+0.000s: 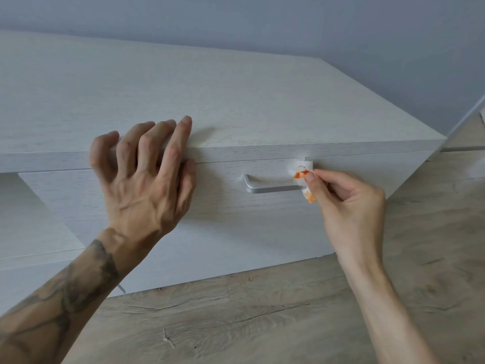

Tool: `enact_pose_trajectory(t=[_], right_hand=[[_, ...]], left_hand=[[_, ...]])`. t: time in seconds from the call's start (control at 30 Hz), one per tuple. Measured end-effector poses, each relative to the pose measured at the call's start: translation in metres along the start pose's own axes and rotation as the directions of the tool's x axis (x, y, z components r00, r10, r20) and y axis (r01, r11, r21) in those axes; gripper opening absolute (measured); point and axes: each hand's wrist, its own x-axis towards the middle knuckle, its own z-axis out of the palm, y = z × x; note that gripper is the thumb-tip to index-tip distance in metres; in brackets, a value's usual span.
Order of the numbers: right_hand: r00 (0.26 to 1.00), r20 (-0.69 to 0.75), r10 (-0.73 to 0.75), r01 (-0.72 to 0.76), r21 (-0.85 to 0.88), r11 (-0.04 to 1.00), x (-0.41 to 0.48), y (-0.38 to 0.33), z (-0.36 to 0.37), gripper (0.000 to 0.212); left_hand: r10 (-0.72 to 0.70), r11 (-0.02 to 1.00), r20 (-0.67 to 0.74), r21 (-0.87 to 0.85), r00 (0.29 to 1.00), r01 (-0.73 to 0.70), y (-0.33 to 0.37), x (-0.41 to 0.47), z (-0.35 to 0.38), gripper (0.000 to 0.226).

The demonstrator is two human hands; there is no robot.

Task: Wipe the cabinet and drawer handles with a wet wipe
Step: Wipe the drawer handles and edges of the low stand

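Note:
A pale wood cabinet [236, 101] fills the upper view, with a drawer front [223, 219] below its top edge. A silver bar handle [270, 189] sits on that drawer. My right hand [346, 206] pinches a small white wet wipe [301, 174] stained orange-red and holds it against the handle's right end, which the wipe hides. My left hand [147, 174] rests on the cabinet's front top edge to the left of the handle, fingers spread over the top and thumb on the drawer front.
Wood-look flooring [288, 324] lies below the cabinet. A grey-blue wall [288, 22] runs behind it. To the left, another cabinet front [26, 219] stands recessed. A second small handle [121, 288] peeks out near the floor.

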Motion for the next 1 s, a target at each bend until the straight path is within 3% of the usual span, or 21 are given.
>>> enact_pose_trajectory(t=[0.37, 0.47, 0.57, 0.77, 1.0], right_hand=[[0.999, 0.028, -0.022, 0.023, -0.045, 0.999, -0.009, 0.000, -0.006, 0.006], [0.999, 0.006, -0.040, 0.040, -0.016, 0.999, -0.021, -0.006, -0.008, 0.012], [0.990, 0.039, -0.135, 0.135, 0.009, 0.991, -0.033, -0.018, 0.006, 0.013], [0.896, 0.092, -0.435, 0.445, -0.192, 0.875, -0.034, -0.029, 0.051, 0.017], [0.844, 0.116, -0.523, 0.534, -0.270, 0.801, -0.036, -0.019, 0.058, 0.019]], left_hand=[[-0.002, 1.000, 0.001, 0.007, 1.000, 0.002, 0.000, -0.001, 0.000, 0.051], [0.004, 1.000, -0.003, 0.005, 1.000, -0.004, -0.001, 0.000, 0.001, 0.051], [0.008, 1.000, -0.004, 0.011, 1.000, -0.008, -0.001, 0.000, 0.000, 0.050], [0.021, 1.000, -0.013, 0.021, 1.000, -0.020, -0.002, 0.000, 0.000, 0.048], [0.038, 0.999, -0.030, 0.036, 0.999, -0.037, -0.004, 0.000, 0.001, 0.048]])
